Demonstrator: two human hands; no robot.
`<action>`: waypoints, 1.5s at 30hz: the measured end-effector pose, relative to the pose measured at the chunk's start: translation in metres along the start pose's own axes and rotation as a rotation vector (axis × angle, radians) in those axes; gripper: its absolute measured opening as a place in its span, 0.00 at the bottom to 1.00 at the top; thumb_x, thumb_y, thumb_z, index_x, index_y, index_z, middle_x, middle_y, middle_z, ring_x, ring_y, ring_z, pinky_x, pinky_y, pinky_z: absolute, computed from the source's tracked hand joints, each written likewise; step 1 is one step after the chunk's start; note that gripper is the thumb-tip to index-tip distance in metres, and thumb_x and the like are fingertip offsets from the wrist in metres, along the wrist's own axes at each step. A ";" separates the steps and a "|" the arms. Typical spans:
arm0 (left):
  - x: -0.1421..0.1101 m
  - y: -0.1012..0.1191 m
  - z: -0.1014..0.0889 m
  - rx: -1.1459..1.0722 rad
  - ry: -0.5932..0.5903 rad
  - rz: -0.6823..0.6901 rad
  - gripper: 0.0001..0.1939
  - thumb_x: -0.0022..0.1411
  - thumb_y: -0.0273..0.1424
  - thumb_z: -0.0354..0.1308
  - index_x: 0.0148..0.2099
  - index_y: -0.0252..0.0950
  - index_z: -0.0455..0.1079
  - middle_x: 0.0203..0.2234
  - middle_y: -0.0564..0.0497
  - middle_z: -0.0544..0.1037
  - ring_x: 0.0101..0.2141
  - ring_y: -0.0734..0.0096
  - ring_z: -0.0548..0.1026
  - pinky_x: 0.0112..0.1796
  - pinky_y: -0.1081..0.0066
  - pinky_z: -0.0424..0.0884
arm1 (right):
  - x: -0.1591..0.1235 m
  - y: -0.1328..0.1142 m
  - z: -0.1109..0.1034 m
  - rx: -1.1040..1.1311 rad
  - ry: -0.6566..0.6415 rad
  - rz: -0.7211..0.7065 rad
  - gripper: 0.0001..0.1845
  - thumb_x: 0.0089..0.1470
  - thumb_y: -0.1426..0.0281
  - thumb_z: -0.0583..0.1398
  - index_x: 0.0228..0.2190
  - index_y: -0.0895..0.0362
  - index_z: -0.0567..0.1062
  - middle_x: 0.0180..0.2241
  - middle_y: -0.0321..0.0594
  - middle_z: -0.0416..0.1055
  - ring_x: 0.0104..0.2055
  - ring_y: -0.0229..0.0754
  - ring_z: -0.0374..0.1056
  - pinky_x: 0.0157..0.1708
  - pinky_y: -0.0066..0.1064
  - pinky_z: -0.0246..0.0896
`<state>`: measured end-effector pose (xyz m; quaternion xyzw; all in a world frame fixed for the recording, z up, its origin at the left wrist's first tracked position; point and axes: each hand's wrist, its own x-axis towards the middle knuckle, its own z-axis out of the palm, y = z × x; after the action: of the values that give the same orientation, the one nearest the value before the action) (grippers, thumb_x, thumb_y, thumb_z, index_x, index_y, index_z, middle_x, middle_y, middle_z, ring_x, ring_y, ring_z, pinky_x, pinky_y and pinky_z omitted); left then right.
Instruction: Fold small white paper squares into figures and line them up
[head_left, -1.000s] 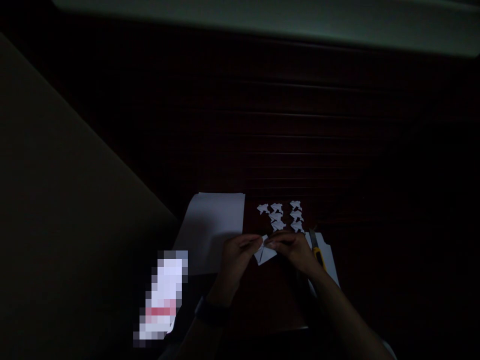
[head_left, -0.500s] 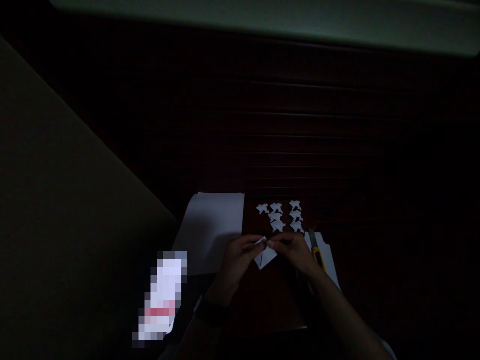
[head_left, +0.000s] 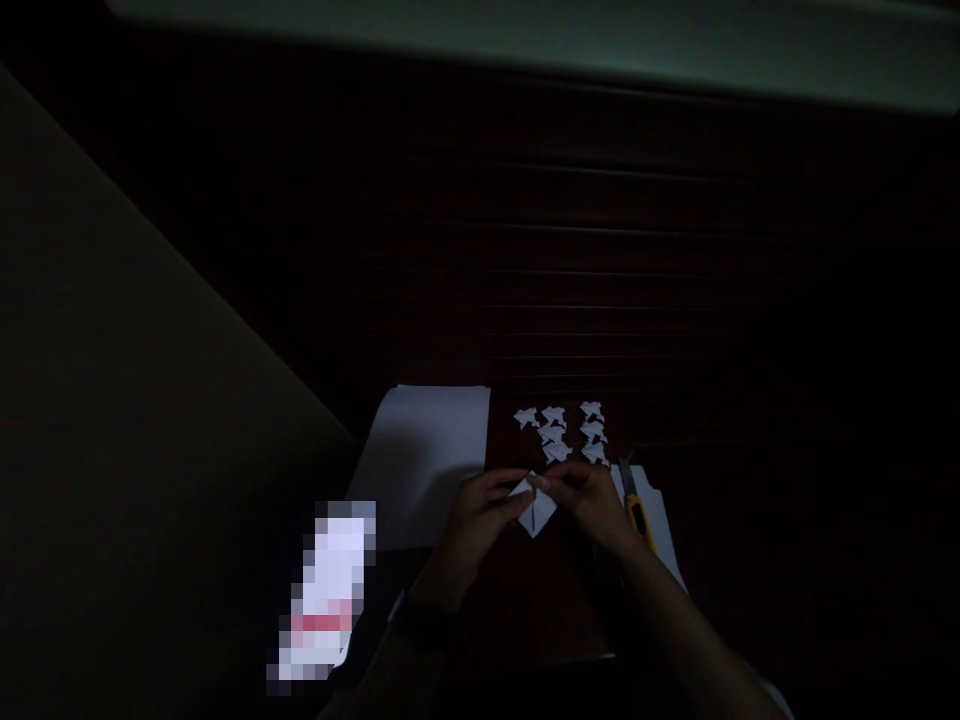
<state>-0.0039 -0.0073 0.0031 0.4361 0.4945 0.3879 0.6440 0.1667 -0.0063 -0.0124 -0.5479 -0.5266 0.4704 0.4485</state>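
Observation:
Between my two hands is a small white folded paper (head_left: pixel 534 515), diamond-shaped with a dark slit down its middle. My left hand (head_left: pixel 480 510) pinches its left side between thumb and fingers. On the upper right edge, my right hand (head_left: pixel 589 497) pinches it too, the fingertips of both hands close together near the top corner. Just beyond my hands, several small folded paper figures (head_left: pixel 556 453) lie in two groups on the dark table (head_left: pixel 540 610). Their exact shape is hard to make out in the dim light.
White paper sheets (head_left: pixel 427 430) lie at the left of the table. A yellow utility knife (head_left: pixel 637 515) rests on more white paper (head_left: pixel 664 520) by my right forearm. At the lower left is a bright, pixelated object (head_left: pixel 330 570). A pale wall or panel (head_left: pixel 135 400) slopes along the left.
The folded paper has turned slightly between my fingers, so its slit now stands nearly upright. Both hands have stayed in about the same place, still pinching it.

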 end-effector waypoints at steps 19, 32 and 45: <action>0.002 -0.001 0.001 0.051 0.003 0.098 0.18 0.50 0.31 0.64 0.45 0.32 0.73 0.30 0.46 0.81 0.29 0.66 0.77 0.30 0.72 0.70 | -0.002 0.002 0.011 0.017 0.077 -0.059 0.10 0.49 0.63 0.62 0.27 0.58 0.74 0.26 0.38 0.72 0.28 0.39 0.66 0.28 0.28 0.60; 0.003 -0.004 0.002 0.098 -0.033 0.165 0.18 0.52 0.33 0.62 0.47 0.35 0.73 0.38 0.45 0.80 0.36 0.63 0.77 0.36 0.69 0.71 | -0.005 -0.006 0.012 -0.068 0.119 -0.080 0.11 0.49 0.64 0.61 0.34 0.55 0.79 0.32 0.41 0.77 0.34 0.45 0.72 0.34 0.34 0.65; 0.002 -0.002 0.005 0.181 0.047 0.152 0.20 0.47 0.34 0.65 0.44 0.36 0.69 0.26 0.50 0.79 0.27 0.65 0.77 0.26 0.73 0.69 | -0.006 -0.008 0.011 0.013 0.097 -0.075 0.10 0.46 0.65 0.64 0.33 0.55 0.80 0.29 0.40 0.77 0.31 0.44 0.71 0.31 0.33 0.65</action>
<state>0.0012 -0.0069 0.0011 0.5197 0.5078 0.3995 0.5590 0.1547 -0.0124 -0.0054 -0.5470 -0.5215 0.4294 0.4944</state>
